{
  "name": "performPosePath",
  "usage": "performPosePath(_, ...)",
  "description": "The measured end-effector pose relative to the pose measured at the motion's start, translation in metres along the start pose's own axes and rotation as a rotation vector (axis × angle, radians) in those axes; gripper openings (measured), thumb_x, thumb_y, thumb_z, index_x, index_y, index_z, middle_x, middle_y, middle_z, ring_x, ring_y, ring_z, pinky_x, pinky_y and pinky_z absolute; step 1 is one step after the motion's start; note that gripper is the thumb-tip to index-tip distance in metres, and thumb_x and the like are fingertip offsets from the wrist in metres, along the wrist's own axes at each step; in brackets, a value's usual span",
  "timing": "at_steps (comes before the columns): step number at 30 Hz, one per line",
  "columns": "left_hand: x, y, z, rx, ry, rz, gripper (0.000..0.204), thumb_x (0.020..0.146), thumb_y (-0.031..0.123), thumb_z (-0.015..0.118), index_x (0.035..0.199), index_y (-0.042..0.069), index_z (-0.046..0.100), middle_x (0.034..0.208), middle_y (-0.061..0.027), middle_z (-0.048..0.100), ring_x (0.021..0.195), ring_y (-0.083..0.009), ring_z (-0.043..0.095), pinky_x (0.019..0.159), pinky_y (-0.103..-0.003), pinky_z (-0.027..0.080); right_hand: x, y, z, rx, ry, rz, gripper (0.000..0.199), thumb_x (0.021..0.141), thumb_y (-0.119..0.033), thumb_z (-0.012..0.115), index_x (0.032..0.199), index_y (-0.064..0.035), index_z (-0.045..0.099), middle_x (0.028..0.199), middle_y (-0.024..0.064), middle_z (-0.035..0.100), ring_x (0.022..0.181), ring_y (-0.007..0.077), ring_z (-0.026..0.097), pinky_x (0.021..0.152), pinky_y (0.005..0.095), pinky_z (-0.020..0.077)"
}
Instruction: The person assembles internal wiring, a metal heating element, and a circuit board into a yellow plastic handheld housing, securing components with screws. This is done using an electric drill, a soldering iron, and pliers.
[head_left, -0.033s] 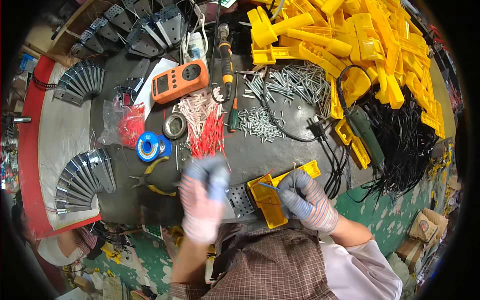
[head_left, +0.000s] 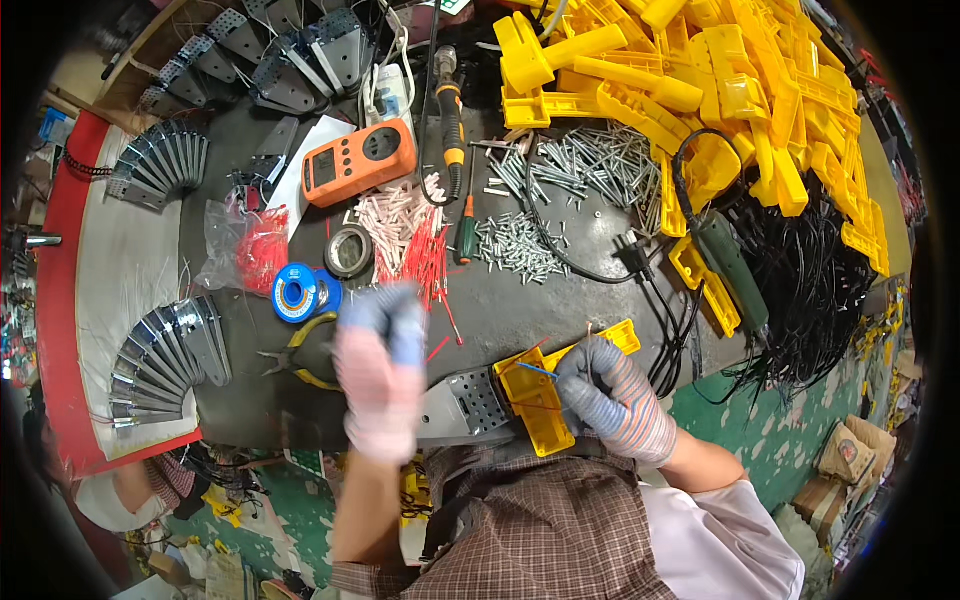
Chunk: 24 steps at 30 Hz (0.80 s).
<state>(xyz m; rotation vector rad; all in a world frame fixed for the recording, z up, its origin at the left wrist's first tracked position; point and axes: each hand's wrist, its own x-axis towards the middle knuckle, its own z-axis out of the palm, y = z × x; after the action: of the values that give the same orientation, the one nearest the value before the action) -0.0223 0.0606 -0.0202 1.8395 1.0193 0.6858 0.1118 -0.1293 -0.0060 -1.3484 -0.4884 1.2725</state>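
My right hand (head_left: 617,402), in a striped glove, is closed with the fingertips pinching a thin blue wire (head_left: 536,371). It rests against an open yellow plastic housing (head_left: 540,412), which has thin red wires in it. A perforated grey metal bracket (head_left: 478,402) sits against the housing's left side. My left hand (head_left: 382,375), gloved too, is smeared by motion over the bench, left of the bracket. Its fingers point away from me, just below a heap of red-wired pieces with pale sleeves (head_left: 425,260); whether they hold anything does not show.
Pliers (head_left: 300,355) and a blue solder spool (head_left: 298,292) lie left of my left hand. Beyond are black tape (head_left: 349,251), an orange meter (head_left: 360,163), a screwdriver (head_left: 467,230) and screws (head_left: 520,248). Yellow housings (head_left: 740,80) and black cables (head_left: 810,290) pile up at right.
My left hand has moved left and slightly away from me, uncovering more of the bracket and some red wire pieces on the bench. My right hand stays in place.
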Motion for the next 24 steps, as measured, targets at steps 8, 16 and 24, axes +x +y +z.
performPosePath(8, 0.111, -0.030, -0.008, 1.157, -0.187, 0.529, 0.023, 0.077, 0.022, 0.067, 0.099, 0.016, 0.066, 0.099, -0.0086, 0.064, 0.096, -0.0296, 0.059, 0.086, -0.044, 0.044, -0.001, 0.001, -0.004, -0.007, 0.034, -0.069, 0.013, 0.095, -0.017, 0.055, 0.092, -0.0048, 0.051, 0.072, -0.0012, 0.053, 0.061, 0.0060, 0.052, 0.057, 0.0225, 0.0439)
performPosePath(16, 0.119, -0.034, -0.003, 1.202, -0.229, 0.465, 0.021, 0.077, 0.021, 0.066, 0.097, 0.012, 0.066, 0.099, -0.0119, 0.063, 0.094, -0.0320, 0.059, 0.081, -0.043, 0.048, -0.005, 0.004, -0.013, -0.037, 0.115, -0.083, 0.012, 0.093, -0.016, 0.057, 0.089, -0.0049, 0.054, 0.072, -0.0023, 0.053, 0.061, 0.0048, 0.049, 0.057, 0.0225, 0.0419)
performPosePath(24, 0.019, -0.004, -0.002, 0.215, -0.121, 0.381, 0.025, 0.084, 0.004, 0.061, 0.108, 0.005, 0.067, 0.093, -0.0125, 0.065, 0.085, -0.0253, 0.063, 0.079, -0.033, 0.050, -0.005, 0.004, -0.016, -0.121, 0.187, -0.154, 0.014, 0.090, -0.019, 0.062, 0.092, -0.0044, 0.063, 0.073, -0.0020, 0.057, 0.065, 0.0057, 0.050, 0.061, 0.0238, 0.0429)
